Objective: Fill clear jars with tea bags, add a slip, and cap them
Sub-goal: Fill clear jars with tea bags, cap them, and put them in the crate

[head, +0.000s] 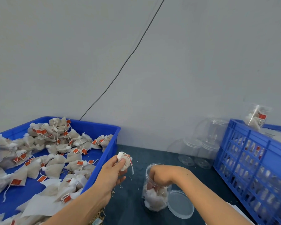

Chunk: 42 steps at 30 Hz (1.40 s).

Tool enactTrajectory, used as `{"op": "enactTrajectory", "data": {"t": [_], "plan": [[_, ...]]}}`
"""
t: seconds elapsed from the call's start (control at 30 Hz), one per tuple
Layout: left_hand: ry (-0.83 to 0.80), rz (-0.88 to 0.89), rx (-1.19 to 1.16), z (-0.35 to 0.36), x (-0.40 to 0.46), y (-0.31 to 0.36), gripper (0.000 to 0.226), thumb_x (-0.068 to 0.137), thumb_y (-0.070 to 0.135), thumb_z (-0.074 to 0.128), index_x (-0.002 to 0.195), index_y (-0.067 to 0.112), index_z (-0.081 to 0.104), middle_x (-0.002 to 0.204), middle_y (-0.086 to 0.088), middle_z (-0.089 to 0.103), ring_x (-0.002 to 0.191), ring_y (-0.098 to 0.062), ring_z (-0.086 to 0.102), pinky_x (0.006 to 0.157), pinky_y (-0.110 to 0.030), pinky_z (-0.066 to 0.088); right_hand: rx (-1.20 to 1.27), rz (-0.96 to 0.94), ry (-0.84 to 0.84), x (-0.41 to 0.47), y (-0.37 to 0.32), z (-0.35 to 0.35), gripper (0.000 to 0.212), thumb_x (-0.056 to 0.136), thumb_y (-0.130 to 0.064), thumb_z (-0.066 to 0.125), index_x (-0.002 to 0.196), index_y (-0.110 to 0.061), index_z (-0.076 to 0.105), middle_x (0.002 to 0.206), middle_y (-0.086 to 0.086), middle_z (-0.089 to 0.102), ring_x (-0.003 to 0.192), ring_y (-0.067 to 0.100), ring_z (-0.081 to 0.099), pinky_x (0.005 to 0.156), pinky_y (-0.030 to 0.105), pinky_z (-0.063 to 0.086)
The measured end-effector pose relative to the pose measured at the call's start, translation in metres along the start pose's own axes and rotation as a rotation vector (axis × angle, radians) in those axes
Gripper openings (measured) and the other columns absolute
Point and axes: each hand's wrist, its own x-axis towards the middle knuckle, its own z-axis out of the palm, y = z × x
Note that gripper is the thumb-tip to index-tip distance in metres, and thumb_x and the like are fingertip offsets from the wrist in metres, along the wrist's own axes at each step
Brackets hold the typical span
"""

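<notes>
Filling step in hand: right hand was plunged into the open jar on the table, fingers hidden among the bags, so its grip could not be told. Left hand pinched a tea bag just beside the tray. Next move probably needs the right hand out before that bag drops in; lid lay beside the jar
</notes>
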Motion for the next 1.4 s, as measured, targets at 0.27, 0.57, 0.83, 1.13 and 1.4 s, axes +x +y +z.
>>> {"op": "enactTrajectory", "data": {"t": [0.27, 0.57, 0.83, 1.13, 1.4], "plan": [[0.100, 0.253, 0.011, -0.017, 0.009, 0.029, 0.017, 0.096, 0.007, 0.054, 0.104, 0.017, 0.064, 0.088, -0.002, 0.064, 0.085, -0.018, 0.058, 0.070, -0.026, 0.050, 0.420, -0.202, 0.596, -0.027, 0.028, 0.006, 0.044, 0.082, 0.012, 0.039, 0.089, -0.012, 0.075, 0.086, -0.005, 0.073, 0.081, 0.008, 0.069, 0.082, 0.023, 0.053], [0.464, 0.579, 0.814, -0.079, 0.031, 0.046, 0.009, 0.098, 0.019, 0.050, 0.099, 0.025, 0.056, 0.081, 0.005, 0.060, 0.072, -0.011, 0.054, 0.058, -0.029, 0.037, 1.249, -0.193, 1.027, -0.017, 0.045, 0.080, 0.028, 0.095, -0.008, 0.055, 0.118, -0.023, 0.056, 0.117, 0.002, 0.058, 0.113, 0.018, 0.055, 0.090, 0.024, 0.044], [0.320, 0.118, 1.607, -0.099, 0.035, 0.029, 0.018, 0.094, 0.018, 0.050, 0.107, 0.026, 0.058, 0.100, 0.002, 0.064, 0.088, -0.016, 0.063, 0.075, -0.030, 0.052, 1.246, -0.290, 0.864, 0.014, 0.036, 0.126, 0.090, 0.073, 0.004, 0.078, 0.136, -0.033, 0.026, 0.131, -0.006, 0.050, 0.111, 0.002, 0.059, 0.089, 0.010, 0.045], [0.389, 0.397, 1.466, -0.085, 0.032, 0.032, 0.038, 0.094, 0.008, 0.049, 0.129, 0.020, 0.051, 0.130, -0.005, 0.055, 0.111, -0.021, 0.057, 0.082, -0.033, 0.052, 1.179, -0.333, 0.970, 0.021, 0.039, 0.144, 0.097, 0.055, -0.014, 0.088, 0.134, -0.039, 0.037, 0.133, -0.008, 0.051, 0.119, 0.016, 0.057, 0.091, 0.032, 0.054], [-0.223, 1.033, 1.602, 0.004, -0.033, 0.025, 0.034, 0.049, 0.021, 0.091, 0.073, 0.032, 0.070, 0.080, 0.016, 0.065, 0.070, -0.006, 0.063, 0.059, -0.016, 0.050, 1.039, -0.313, 1.115, 0.029, 0.045, 0.154, 0.099, 0.046, -0.035, 0.088, 0.124, -0.065, 0.036, 0.120, -0.030, 0.056, 0.107, 0.001, 0.062, 0.083, 0.019, 0.052]]}}
